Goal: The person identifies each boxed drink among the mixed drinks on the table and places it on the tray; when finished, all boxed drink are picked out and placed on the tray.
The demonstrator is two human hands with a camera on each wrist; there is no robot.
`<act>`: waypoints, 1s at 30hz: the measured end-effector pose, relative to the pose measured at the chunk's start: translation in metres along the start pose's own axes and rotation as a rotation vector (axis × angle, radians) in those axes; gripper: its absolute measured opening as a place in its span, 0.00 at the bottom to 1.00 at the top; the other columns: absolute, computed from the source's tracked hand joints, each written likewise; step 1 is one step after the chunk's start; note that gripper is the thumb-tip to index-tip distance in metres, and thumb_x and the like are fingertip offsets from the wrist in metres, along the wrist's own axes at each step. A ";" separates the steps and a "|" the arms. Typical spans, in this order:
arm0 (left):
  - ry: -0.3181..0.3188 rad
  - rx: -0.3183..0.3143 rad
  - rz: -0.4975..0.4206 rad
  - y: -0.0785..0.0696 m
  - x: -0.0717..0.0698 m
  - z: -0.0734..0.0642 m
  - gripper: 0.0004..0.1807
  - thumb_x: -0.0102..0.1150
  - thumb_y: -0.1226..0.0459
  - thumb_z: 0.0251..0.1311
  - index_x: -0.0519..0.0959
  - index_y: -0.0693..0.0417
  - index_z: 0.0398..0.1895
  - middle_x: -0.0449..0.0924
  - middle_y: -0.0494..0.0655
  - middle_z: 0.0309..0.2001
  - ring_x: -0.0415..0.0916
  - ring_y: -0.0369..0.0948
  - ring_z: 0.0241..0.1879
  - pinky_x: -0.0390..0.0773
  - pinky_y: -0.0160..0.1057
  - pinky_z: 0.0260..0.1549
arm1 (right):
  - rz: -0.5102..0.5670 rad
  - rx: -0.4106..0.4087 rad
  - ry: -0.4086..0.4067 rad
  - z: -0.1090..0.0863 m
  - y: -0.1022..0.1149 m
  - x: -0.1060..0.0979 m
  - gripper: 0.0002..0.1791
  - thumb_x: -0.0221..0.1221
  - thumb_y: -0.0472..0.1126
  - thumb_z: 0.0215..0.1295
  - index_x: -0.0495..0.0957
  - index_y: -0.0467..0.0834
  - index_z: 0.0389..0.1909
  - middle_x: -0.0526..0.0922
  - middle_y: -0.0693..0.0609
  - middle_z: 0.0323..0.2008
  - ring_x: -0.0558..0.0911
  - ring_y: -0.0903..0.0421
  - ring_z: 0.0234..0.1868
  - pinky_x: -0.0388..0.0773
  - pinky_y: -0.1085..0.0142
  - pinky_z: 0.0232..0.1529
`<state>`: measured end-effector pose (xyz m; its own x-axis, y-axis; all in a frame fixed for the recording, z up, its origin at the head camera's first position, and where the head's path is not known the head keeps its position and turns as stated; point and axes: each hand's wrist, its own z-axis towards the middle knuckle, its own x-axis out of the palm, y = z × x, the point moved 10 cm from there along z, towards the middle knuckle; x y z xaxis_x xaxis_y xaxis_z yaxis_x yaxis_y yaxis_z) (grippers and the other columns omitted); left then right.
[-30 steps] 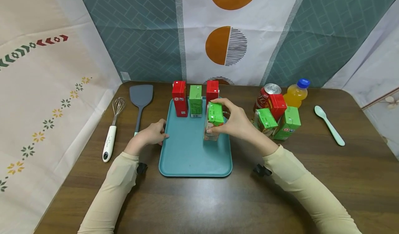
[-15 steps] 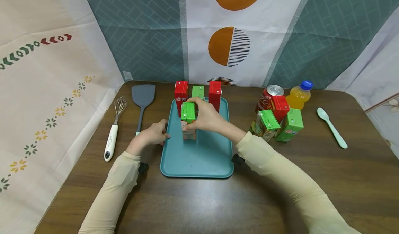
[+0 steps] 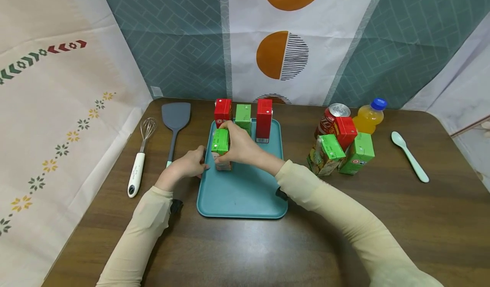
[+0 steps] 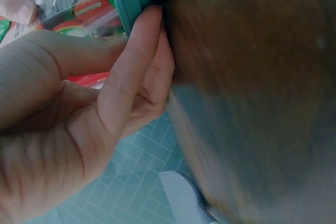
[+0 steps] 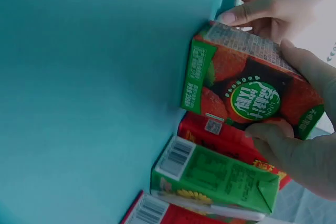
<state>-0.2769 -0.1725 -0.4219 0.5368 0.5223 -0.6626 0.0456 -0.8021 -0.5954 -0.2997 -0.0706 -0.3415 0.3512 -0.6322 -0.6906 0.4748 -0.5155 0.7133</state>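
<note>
The right hand (image 3: pixel 245 147) pinches the lychee juice carton (image 3: pixel 220 141) between thumb and fingers, upright over the teal tray's (image 3: pixel 245 203) left side, near of the left red carton (image 3: pixel 223 109). The left hand (image 3: pixel 188 163) pinches the left rim; steadying it while keeping the carton's base level should serve best.

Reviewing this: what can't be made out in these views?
Head view: base of the back-left red carton, behind the held carton and right hand.
Head view: most of the handle of the spatula, behind the left hand and wrist.
Head view: lower right of the can, behind cartons.
Right wrist view: the lowest red carton, cut off by the bottom edge.
Head view: held carton's print, too small to read.
</note>
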 end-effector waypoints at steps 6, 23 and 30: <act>0.004 0.010 0.004 -0.003 -0.001 0.000 0.30 0.48 0.71 0.66 0.47 0.74 0.65 0.73 0.69 0.46 0.81 0.47 0.31 0.81 0.41 0.32 | -0.007 0.005 -0.008 0.001 0.000 0.001 0.46 0.74 0.43 0.42 0.59 0.40 0.60 0.69 0.46 0.53 0.71 0.54 0.51 0.78 0.66 0.46; -0.016 0.000 0.019 0.004 0.000 0.002 0.30 0.48 0.70 0.66 0.48 0.73 0.65 0.71 0.68 0.47 0.80 0.45 0.30 0.80 0.41 0.32 | -0.067 0.003 -0.029 -0.047 -0.008 -0.030 0.49 0.72 0.50 0.46 0.58 0.45 0.68 0.64 0.48 0.64 0.66 0.53 0.61 0.73 0.55 0.56; -0.013 -0.008 0.034 0.003 0.000 0.001 0.31 0.49 0.69 0.66 0.48 0.73 0.65 0.70 0.68 0.47 0.80 0.44 0.29 0.80 0.40 0.32 | -0.120 -0.158 -0.131 -0.092 0.000 -0.070 0.39 0.70 0.46 0.50 0.65 0.44 0.62 0.68 0.48 0.60 0.69 0.53 0.59 0.72 0.56 0.56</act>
<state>-0.2776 -0.1745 -0.4237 0.5269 0.4989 -0.6881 0.0349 -0.8216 -0.5689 -0.2498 0.0267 -0.3038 0.1816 -0.6469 -0.7406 0.6305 -0.5013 0.5925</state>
